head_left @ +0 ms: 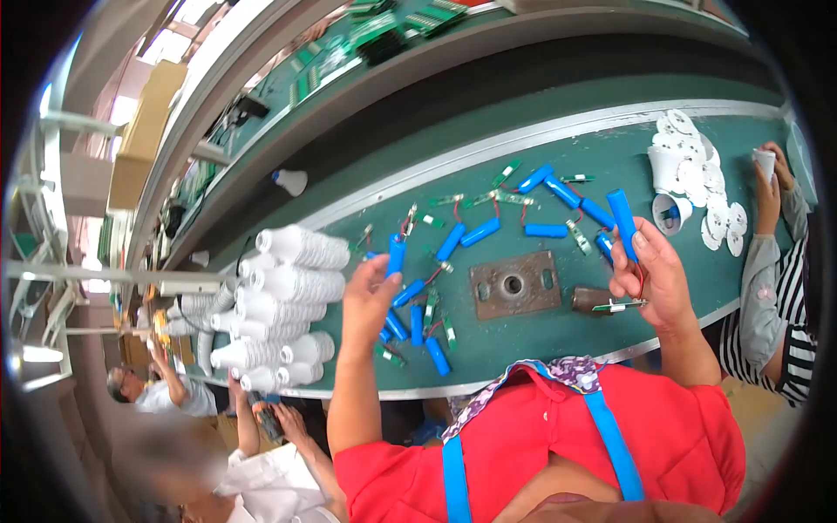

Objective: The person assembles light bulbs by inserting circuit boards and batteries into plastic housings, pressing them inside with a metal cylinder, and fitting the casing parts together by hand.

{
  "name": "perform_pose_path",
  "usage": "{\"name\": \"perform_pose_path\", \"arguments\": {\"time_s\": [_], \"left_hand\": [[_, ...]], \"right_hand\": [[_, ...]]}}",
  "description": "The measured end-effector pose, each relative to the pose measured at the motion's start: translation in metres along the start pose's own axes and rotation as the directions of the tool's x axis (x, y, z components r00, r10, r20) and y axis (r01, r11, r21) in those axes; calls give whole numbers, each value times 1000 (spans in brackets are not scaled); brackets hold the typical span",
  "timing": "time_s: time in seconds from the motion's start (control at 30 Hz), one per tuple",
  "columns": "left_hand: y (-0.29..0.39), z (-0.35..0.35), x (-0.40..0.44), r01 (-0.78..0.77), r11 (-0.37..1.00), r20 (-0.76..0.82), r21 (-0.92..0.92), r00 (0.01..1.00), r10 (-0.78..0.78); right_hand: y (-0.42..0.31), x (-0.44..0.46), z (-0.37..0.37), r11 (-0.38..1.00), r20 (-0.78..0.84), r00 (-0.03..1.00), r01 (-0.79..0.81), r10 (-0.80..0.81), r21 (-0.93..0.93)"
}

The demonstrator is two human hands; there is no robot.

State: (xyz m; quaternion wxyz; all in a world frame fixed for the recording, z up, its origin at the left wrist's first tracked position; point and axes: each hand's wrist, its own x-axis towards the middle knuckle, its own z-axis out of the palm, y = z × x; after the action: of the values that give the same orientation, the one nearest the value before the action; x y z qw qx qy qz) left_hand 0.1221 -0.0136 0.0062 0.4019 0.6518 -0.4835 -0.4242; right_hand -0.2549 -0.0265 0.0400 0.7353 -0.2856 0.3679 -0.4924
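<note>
In my left hand (373, 292) is a blue cylindrical battery (396, 254), pinched upright between thumb and fingers above the green table. My right hand (654, 270) holds a second blue battery (622, 222) upright, and a small green circuit board (617, 306) hangs by a red wire beneath it. Between the hands a rusty metal plate (514, 285) with a round central hole lies on the table. More blue batteries (480, 232) wired to small green boards are scattered around it. A brown cylindrical object (591, 300) lies beside the plate, near my right hand.
Stacked white cone-shaped housings (296, 283) stand at the left. White discs (697, 166) and white cups (671, 213) lie at the right. A co-worker's hands (767, 187) hold a white cup at the far right. Other people sit at lower left. A shelf (523, 44) runs above.
</note>
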Motion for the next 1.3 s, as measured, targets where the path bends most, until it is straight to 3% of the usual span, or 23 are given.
{"name": "perform_pose_path", "arguments": {"time_s": [0.1,0.17,0.27,0.47,0.6,0.7,0.93,1.03,1.13,1.23,1.3], "left_hand": [[-26,6,-47,6,992,-56,126,998,1],[-32,27,-75,-83,953,-121,292,985,123],[-32,59,-104,-51,929,-174,368,977,123],[-37,75,-118,-31,945,-302,325,944,135],[-44,88,-121,-43,905,-276,422,945,174],[-54,102,-115,-65,783,-256,618,926,279],[-60,107,-111,26,704,-222,709,957,188],[-44,101,-119,-56,695,-206,717,935,287],[-19,93,-133,46,899,-150,436,988,22],[-14,99,-134,-17,988,0,-153,1000,17],[2,110,-129,3,951,105,-309,994,31]], "right_hand": [[9,-4,8,1000,59,998,-13,14,-16],[14,-10,13,1000,77,997,-22,24,-21],[17,-17,18,998,115,993,-36,41,-44],[19,-27,17,998,116,993,-22,30,-66],[21,-28,13,998,89,996,-16,21,-59],[21,-30,15,998,84,996,-10,15,-66],[22,-29,12,998,80,996,-27,32,-60],[32,-28,16,994,101,991,-76,84,-84],[47,-25,30,984,118,985,-108,125,-139],[69,-14,45,978,187,971,-117,148,-171],[76,-6,60,982,199,963,-165,180,-89]]}}
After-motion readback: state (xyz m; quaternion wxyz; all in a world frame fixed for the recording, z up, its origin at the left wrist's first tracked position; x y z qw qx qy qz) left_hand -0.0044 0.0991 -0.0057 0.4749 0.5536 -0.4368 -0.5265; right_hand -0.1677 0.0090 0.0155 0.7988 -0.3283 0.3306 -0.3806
